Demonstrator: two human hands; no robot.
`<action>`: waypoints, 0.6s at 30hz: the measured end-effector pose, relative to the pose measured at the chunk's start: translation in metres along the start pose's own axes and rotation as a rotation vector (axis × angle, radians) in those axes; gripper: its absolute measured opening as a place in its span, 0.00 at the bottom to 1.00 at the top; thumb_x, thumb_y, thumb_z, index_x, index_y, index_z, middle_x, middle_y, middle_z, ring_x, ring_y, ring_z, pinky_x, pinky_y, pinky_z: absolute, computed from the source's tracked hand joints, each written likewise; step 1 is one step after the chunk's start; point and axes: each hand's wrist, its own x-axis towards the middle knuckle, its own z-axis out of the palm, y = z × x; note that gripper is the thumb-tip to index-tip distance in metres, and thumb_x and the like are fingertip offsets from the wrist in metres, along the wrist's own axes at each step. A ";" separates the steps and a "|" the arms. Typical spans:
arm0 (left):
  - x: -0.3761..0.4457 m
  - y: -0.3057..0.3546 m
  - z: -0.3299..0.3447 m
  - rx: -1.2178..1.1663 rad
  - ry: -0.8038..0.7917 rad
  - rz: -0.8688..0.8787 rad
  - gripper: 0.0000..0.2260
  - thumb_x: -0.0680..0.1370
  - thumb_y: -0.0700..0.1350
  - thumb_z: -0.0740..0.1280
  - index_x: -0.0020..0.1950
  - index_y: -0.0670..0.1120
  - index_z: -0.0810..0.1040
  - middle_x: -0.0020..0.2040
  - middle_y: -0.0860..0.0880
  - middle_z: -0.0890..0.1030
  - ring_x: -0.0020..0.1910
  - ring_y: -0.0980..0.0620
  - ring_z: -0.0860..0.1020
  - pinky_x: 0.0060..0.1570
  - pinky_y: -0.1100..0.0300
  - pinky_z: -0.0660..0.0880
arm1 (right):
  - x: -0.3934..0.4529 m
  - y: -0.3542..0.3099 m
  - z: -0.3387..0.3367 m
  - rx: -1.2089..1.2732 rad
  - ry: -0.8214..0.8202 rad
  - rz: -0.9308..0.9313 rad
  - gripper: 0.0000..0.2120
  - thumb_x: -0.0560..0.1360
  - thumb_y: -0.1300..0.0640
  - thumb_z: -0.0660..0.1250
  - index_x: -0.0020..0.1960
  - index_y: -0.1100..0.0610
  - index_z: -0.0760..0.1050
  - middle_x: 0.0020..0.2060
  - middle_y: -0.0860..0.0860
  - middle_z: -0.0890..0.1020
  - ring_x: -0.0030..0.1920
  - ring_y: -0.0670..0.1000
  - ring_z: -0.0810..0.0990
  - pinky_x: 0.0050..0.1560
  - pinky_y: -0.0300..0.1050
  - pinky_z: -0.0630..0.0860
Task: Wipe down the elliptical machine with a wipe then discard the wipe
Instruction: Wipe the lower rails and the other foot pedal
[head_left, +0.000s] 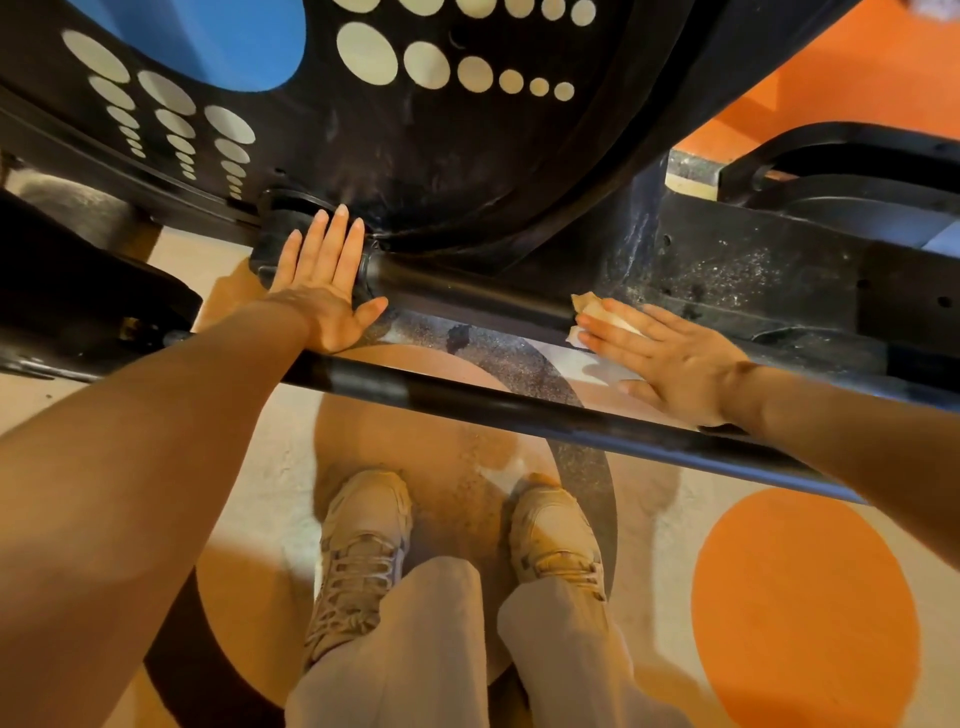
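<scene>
So I'm crouched right up against the elliptical machine — the big black housing with the white dots and blue patch fills everything above my hands. My left hand is flat on the black joint at the bottom edge of that housing, fingers straight and spread, thumb sticking out to the side, not gripping anything, just resting there for balance. My right hand is off to the right of that joint, lower on the frame, fingers straight and pressing the wipe flat against the dusty black base of the machine. The wipe is crumpled and pale, mostly hidden under my fingers, with only its far edge poking out past my fingertips, right where the round black bar meets the base.

A second long black rail runs across below both hands, and both forearms reach over it. Under that rail — my 2 tan sneakers and beige trousers, on a floor painted cream with orange circles. The base looks pretty speckled with dust to the right of the wipe.
</scene>
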 end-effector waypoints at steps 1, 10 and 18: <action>0.000 0.000 0.000 0.001 -0.002 0.001 0.38 0.82 0.62 0.51 0.78 0.46 0.29 0.77 0.46 0.28 0.76 0.47 0.29 0.74 0.50 0.32 | -0.009 0.006 -0.001 -0.017 -0.020 0.003 0.32 0.80 0.42 0.46 0.79 0.46 0.36 0.77 0.42 0.35 0.77 0.48 0.36 0.75 0.49 0.38; -0.001 0.002 -0.001 0.003 -0.018 -0.008 0.38 0.83 0.62 0.50 0.77 0.46 0.27 0.77 0.46 0.26 0.76 0.47 0.28 0.74 0.49 0.31 | -0.012 0.005 0.000 0.035 -0.084 0.039 0.30 0.82 0.41 0.42 0.74 0.41 0.24 0.72 0.38 0.26 0.74 0.46 0.26 0.75 0.48 0.35; -0.004 0.002 -0.006 -0.001 -0.039 0.000 0.37 0.83 0.62 0.48 0.76 0.46 0.27 0.77 0.47 0.26 0.76 0.48 0.28 0.74 0.51 0.31 | -0.027 0.020 -0.007 0.064 -0.187 0.026 0.29 0.78 0.37 0.33 0.73 0.40 0.24 0.71 0.37 0.24 0.72 0.44 0.23 0.75 0.47 0.32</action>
